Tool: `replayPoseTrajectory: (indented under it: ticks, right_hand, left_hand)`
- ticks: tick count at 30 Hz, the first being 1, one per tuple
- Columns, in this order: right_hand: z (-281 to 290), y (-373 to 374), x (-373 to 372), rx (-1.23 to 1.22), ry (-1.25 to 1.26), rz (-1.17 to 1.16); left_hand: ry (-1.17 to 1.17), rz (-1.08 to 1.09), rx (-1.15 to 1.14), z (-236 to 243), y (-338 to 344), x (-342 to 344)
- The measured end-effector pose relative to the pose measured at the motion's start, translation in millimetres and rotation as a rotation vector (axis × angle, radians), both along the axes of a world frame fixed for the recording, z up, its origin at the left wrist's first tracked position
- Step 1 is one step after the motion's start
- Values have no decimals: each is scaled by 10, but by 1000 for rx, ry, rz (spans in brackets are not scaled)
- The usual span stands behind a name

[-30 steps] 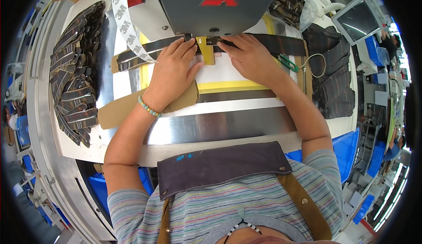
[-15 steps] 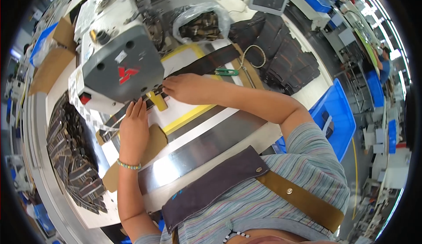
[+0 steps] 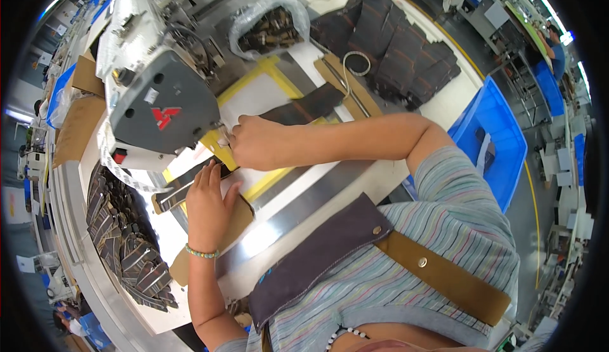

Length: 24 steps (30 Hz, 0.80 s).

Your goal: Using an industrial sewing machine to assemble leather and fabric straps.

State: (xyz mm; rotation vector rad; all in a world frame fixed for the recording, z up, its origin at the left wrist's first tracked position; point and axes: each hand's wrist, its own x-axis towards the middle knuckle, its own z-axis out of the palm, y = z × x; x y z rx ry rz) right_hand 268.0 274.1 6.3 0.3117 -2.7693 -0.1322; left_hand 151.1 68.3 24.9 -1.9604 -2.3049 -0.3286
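My left hand (image 3: 210,203) lies with fingers stretched out and thumb apart, fingertips on a dark fabric strip (image 3: 179,191) beside the head of a grey and white sewing machine (image 3: 166,101). Curled together, the fingers of my right hand (image 3: 252,142) are close to the machine's needle area, next to a yellow tab (image 3: 214,146); what they grip, if anything, is hidden. Past my right wrist, a dark fabric piece (image 3: 307,106) lies over the white, yellow-taped work surface (image 3: 250,101).
Dark striped pieces (image 3: 124,238) are heaped at the left. Further back are a plastic bag of small dark pieces (image 3: 269,31), stacked dark fabric panels (image 3: 393,53) and a looped cord (image 3: 357,64). A blue bin (image 3: 501,142) stands at the right.
My right hand has come nearer and its fingers have curled in. My left thumb has spread away from the fingers. The green-handled tool is out of sight. The whole view has shifted slightly.
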Motion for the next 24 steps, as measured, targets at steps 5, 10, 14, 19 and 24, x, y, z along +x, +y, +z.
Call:
replayPoseTrajectory:
  ticks: [5,10,14,19,24]
  right_hand:
    - [343,-399,479,-197,-387,28]
    - [502,121,970,-238,-403,-123]
    - [251,689,1070,-238,-255,-509]
    - [36,866,929,-328,-130,-469]
    - [203,602,588,-974,-312,3]
  left_hand:
    - [31,-178,115,33,-37,290]
    - [147,-282,252,15,-52,301]
    - [131,-294,229,18,-79,273]
    - [131,-303,258,8,-86,318]
    - [115,-325,276,33,-47,320]
